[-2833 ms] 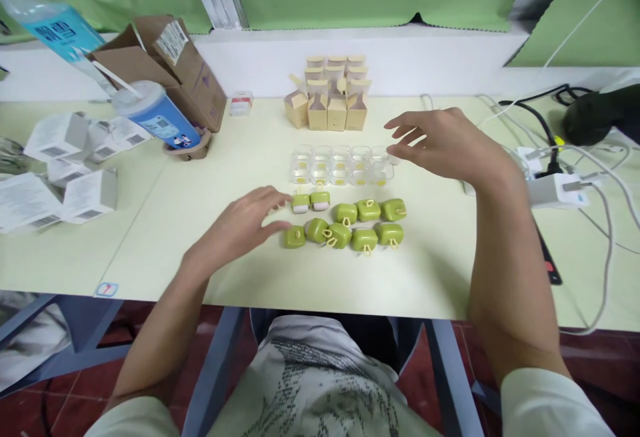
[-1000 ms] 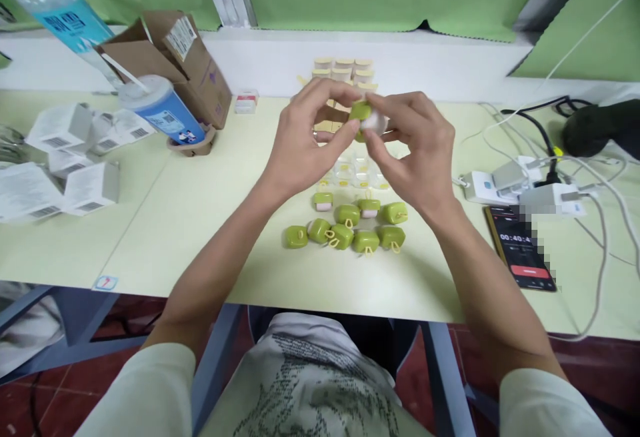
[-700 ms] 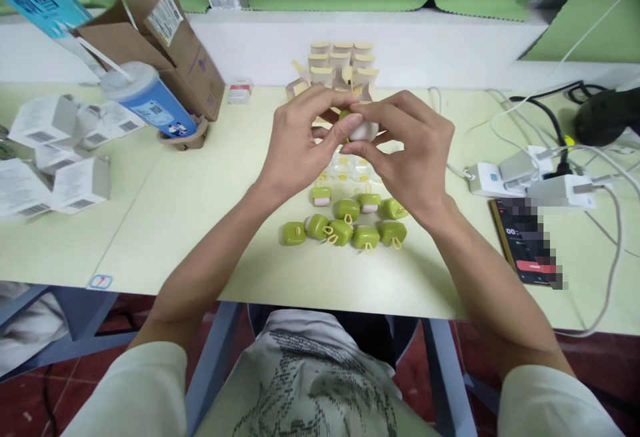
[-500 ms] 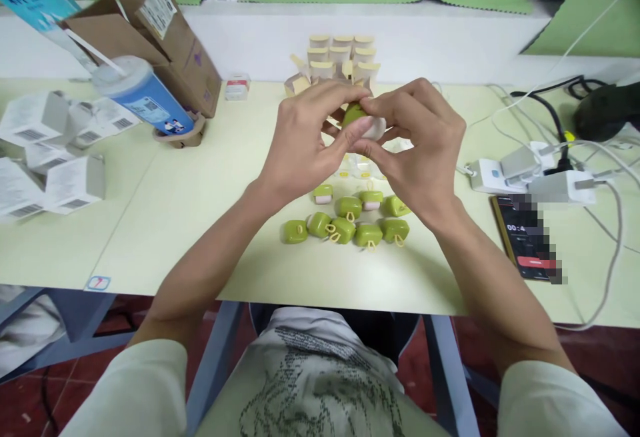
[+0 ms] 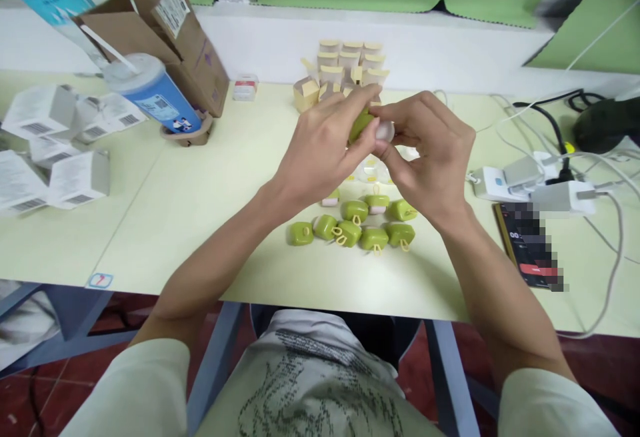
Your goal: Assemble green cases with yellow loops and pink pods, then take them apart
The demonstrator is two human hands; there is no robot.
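Both my hands are raised above the table, pinched together on one small item. My left hand [image 5: 323, 150] grips its green cover [image 5: 361, 124]; my right hand [image 5: 430, 150] holds the white case [image 5: 384, 132] that pokes out of it. Below them several green covered cases [image 5: 356, 224] with yellow loops lie in two rows on the pale green table [image 5: 210, 190]. Clear plastic trays [image 5: 370, 170] show partly behind my hands. Small tan boxes [image 5: 340, 67] stand in a cluster at the back.
At the left are a tilted blue cup [image 5: 150, 94], an open cardboard box [image 5: 165, 37] and white barcode-labelled boxes [image 5: 55, 150]. At the right lie a phone [image 5: 530, 250], white chargers [image 5: 530, 184] with tangled cables and a black object [image 5: 605, 124].
2.8 s ago both hands were open over the table. Since then they have picked up a green-covered case and have been working its cover at chest height; the view shifted slightly.
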